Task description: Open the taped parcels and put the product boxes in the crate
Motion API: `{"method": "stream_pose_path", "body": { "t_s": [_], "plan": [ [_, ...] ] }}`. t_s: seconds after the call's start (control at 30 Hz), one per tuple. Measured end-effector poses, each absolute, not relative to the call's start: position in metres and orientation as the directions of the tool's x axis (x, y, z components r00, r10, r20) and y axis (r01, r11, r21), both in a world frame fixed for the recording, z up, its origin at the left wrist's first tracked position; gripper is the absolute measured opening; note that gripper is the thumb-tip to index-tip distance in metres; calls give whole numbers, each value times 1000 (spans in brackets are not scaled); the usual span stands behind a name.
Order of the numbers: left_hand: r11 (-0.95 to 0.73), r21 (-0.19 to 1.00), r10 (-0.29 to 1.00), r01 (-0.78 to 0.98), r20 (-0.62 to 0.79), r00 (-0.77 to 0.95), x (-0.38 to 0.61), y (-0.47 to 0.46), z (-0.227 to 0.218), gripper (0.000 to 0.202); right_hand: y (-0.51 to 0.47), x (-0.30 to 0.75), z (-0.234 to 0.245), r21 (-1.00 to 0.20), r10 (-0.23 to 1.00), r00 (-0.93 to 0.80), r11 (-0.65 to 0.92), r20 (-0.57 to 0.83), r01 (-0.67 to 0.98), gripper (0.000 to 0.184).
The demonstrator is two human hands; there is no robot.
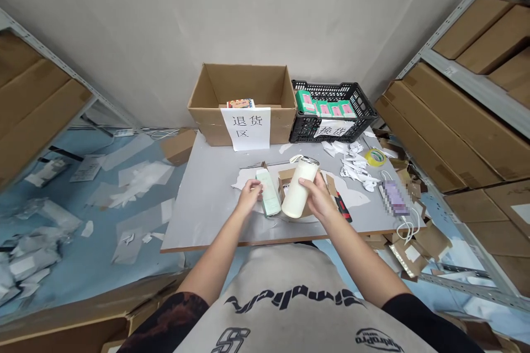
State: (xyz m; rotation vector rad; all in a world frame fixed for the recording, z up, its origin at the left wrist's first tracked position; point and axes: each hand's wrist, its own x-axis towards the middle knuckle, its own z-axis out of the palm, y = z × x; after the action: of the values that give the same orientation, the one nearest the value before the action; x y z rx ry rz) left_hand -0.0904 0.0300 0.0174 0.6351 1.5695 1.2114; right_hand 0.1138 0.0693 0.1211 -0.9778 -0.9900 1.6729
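My right hand [318,194] is wrapped round a cream-coloured bottle [298,190] with a silvery lid and a small strap loop, tilted over the table. To its left, my left hand [250,197] has its fingers bent at the side of a pale green narrow box [268,193], seemingly gripping its edge. Behind the bottle lies an opened small cardboard box [285,177], partly hidden. A red and black cutter [343,208] rests on the table just right of my right hand. White paper [356,197] is spread beneath these things.
At the table's back stand a labelled cardboard carton [199,119] and a black plastic crate [295,131] holding green and pink boxes. Crumpled paper [358,172], yellow tape [375,157] and a blurred-out phone [395,197] with a white cable lie at the right. Shelves with cartons flank both sides.
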Motion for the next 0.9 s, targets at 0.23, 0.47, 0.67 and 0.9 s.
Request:
{"method": "stream_pose_path", "body": {
  "t_s": [0.23,0.47,0.67,0.9],
  "plan": [
    [578,813,695,-78,-540,-476,-103,70,-52,84,73,162,107,-925,957,-127,-287,-263,-249,53],
    [493,869,762,-44,-455,-460,-91,80,-53,69,70,184,100,-906,934,-177,-347,-310,-244,53],
    [223,881,768,417,105,-632,-97,24,-22,64,73,167,105,-924,940,-224,-306,-256,-230,56],
    [122,783,760,611,322,-564,-83,-37,-31,45,71,127,123,-967,963,-254,-148,-93,-208,54]
  ]
}}
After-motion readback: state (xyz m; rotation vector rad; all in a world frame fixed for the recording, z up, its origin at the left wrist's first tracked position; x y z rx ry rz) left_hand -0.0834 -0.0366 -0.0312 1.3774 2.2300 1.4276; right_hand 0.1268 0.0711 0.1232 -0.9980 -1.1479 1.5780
